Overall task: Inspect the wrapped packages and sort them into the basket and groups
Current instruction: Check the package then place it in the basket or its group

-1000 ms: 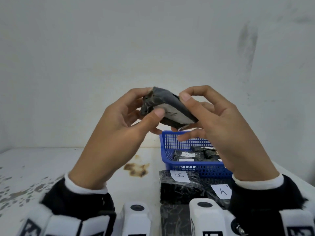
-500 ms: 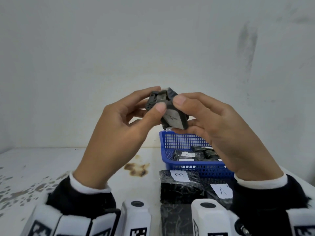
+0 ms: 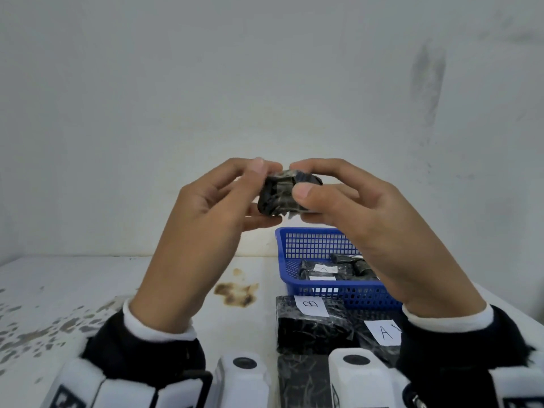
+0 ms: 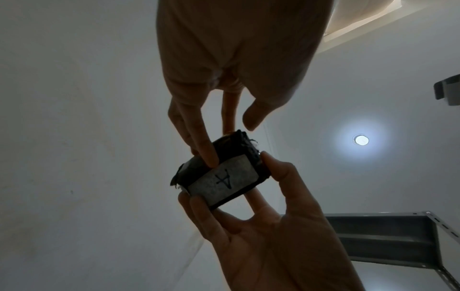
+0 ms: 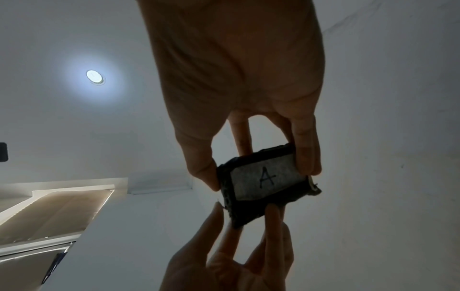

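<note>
Both hands hold one small black wrapped package (image 3: 279,195) in the air above the blue basket (image 3: 312,245). My left hand (image 3: 265,195) pinches its left end between finger and thumb. My right hand (image 3: 300,179) pinches the right end, thumb on the near face. In the wrist views the package (image 4: 221,169) (image 5: 263,183) shows a white label marked A facing down towards the wrists. The left hand (image 4: 229,141) has a fingertip on the label's edge; the right hand (image 5: 256,169) grips both short sides. The label is hidden in the head view.
The basket holds several black labelled packages (image 3: 321,270). In front of it on the white table (image 3: 88,290) lie a package labelled B (image 3: 312,328), one labelled A (image 3: 379,334) and a third (image 3: 303,381) at the near edge. A brown stain (image 3: 235,293) marks the table.
The hands have turned the package over: its white label faced me a second ago and now faces down. Both hands shifted their pinch round it.
</note>
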Action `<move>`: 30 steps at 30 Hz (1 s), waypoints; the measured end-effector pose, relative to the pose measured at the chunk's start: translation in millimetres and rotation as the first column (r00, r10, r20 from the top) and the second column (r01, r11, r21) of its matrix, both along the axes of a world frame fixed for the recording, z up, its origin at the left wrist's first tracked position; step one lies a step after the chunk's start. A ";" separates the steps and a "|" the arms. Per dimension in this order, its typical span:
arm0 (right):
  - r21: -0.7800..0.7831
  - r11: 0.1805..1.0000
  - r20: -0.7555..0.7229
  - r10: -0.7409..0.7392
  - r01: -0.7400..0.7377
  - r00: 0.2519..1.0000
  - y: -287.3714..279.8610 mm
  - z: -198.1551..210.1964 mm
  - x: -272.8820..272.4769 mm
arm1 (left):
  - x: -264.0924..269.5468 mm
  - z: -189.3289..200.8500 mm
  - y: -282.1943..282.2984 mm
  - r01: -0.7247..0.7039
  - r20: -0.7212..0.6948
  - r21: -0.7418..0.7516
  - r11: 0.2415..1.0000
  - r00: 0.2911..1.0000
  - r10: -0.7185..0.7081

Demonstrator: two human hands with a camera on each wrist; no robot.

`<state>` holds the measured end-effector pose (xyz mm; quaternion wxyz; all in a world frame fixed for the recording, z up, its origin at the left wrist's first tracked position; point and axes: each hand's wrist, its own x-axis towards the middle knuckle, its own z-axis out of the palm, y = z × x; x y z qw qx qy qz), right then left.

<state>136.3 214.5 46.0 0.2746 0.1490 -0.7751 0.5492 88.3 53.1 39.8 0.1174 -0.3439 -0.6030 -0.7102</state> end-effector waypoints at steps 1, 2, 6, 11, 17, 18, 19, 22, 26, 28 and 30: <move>0.002 1.000 -0.010 0.013 -0.013 1.000 -0.9 -0.3 1.3 | -0.3 0.3 -0.3 0.005 0.049 0.001 1.000 0.999 -0.005; 0.004 1.000 -0.024 0.031 -0.031 0.999 -1.8 -0.4 2.8 | -1.4 0.4 -0.7 0.014 0.100 -0.012 1.000 0.995 -0.013; 0.019 0.999 -0.042 0.047 -0.047 0.998 -3.6 -0.7 2.7 | -5.4 2.9 -3.9 0.065 0.212 0.017 0.998 0.975 -0.067; -0.019 0.999 -0.034 0.044 -0.045 0.998 -3.2 -0.1 1.9 | -3.8 4.7 -7.6 -0.008 0.159 -0.052 0.999 0.987 0.016; -0.030 0.998 -0.019 0.061 -0.061 0.998 -4.8 0.2 1.6 | -1.4 4.3 -6.1 0.009 0.131 -0.078 0.997 0.991 0.001; -0.022 0.998 -0.015 0.051 -0.052 0.999 -5.2 0.1 1.2 | -2.1 4.0 -6.7 0.010 0.121 -0.082 0.997 0.993 0.000; -0.013 0.999 -0.017 0.041 -0.041 0.999 -5.7 -0.2 0.8 | -2.5 4.0 -6.7 0.008 0.112 -0.092 0.996 0.994 0.003; -0.002 1.000 -0.031 0.016 -0.016 0.999 -5.7 0.2 1.6 | -4.3 3.8 -8.1 -0.008 0.086 -0.129 0.992 0.996 0.019; 0.015 1.000 -0.035 0.005 -0.004 0.999 -3.6 -0.2 0.6 | -3.9 2.5 -8.8 -0.042 0.053 -0.161 0.986 0.997 0.051; 0.013 1.000 -0.039 -0.014 0.015 0.999 -3.0 -0.4 -1.0 | -2.9 2.0 -8.2 -0.047 0.025 -0.160 0.986 0.998 0.052; 0.023 0.999 -0.027 -0.036 0.037 0.999 -3.4 -0.1 -1.7 | -3.5 1.2 -7.2 -0.061 -0.008 -0.157 0.986 0.998 0.060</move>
